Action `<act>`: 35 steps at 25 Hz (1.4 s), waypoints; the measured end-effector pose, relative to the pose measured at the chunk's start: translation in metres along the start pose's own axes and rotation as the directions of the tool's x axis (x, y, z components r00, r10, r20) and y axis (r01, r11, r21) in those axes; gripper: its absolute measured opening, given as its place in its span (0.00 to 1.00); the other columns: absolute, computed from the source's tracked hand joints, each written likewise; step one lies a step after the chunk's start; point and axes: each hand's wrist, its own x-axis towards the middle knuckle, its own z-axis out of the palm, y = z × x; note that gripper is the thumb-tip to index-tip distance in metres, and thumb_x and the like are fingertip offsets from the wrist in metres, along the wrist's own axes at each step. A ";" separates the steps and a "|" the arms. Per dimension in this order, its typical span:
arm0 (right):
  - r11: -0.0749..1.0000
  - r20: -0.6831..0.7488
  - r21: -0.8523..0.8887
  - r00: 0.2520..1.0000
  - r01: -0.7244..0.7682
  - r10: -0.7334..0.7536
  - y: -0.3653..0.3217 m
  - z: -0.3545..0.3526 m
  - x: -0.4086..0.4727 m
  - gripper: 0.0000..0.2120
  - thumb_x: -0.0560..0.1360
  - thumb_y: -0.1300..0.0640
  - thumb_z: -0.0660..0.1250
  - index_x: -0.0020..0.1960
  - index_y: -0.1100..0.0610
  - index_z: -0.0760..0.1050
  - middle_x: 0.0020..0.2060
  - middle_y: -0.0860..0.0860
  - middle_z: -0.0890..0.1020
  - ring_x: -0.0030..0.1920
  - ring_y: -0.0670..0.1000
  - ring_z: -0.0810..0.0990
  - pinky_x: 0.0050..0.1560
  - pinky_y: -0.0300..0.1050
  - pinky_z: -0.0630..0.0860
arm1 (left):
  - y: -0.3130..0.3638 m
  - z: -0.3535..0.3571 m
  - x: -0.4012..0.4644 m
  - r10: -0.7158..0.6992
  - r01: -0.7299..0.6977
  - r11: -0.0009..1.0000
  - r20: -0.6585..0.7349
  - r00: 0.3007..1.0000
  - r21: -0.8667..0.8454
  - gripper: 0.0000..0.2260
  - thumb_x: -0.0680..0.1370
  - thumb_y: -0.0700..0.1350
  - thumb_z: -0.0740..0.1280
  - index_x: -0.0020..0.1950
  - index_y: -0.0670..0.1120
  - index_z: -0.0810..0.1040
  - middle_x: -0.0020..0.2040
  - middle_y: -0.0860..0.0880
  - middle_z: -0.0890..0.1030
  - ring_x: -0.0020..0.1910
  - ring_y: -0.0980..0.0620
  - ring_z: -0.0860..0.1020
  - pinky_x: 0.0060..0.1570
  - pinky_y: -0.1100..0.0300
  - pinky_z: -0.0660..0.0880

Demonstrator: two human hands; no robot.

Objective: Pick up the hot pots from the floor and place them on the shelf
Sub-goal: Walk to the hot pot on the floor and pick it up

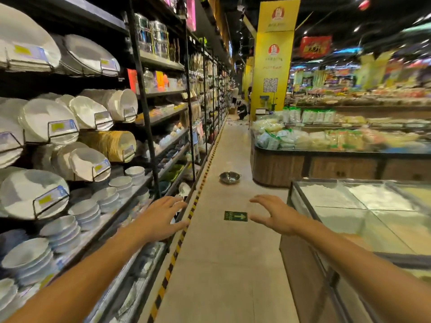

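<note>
Silver hot pot (229,177) on beige floor (224,264), ahead of both empty hands. Yellow-black striped tape (173,252) by the left hand (161,220). Green arrow sign (235,216) between the hands. White plates (35,194) on black shelf (149,127). Yellow pillar (275,54).

A shiny, round stainless-steel hot pot (229,177) with two side handles sits upright and empty on the pale aisle floor (224,264), near the black metal shelf (149,127).

A: Any readable text?
B: Barely. Green rectangular floor sticker (235,216) between the two open hands, white arrow on it, characters beside it too blurred to read.
A: Further off?
B: Tall yellow pillar banner (272,52) well beyond the hands: black QR code (270,85), red logo, lettering illegible.
</note>
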 end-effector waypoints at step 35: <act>0.950 0.081 0.133 0.958 -0.284 0.275 0.650 0.091 0.966 0.32 0.78 0.34 0.61 0.77 0.48 0.65 0.76 0.49 0.69 0.74 0.51 0.66 0.71 0.45 0.63 | -0.254 0.232 1.193 0.138 -0.133 0.990 0.087 0.987 -0.054 0.30 0.81 0.64 0.55 0.79 0.52 0.60 0.80 0.50 0.59 0.79 0.50 0.55 0.76 0.53 0.50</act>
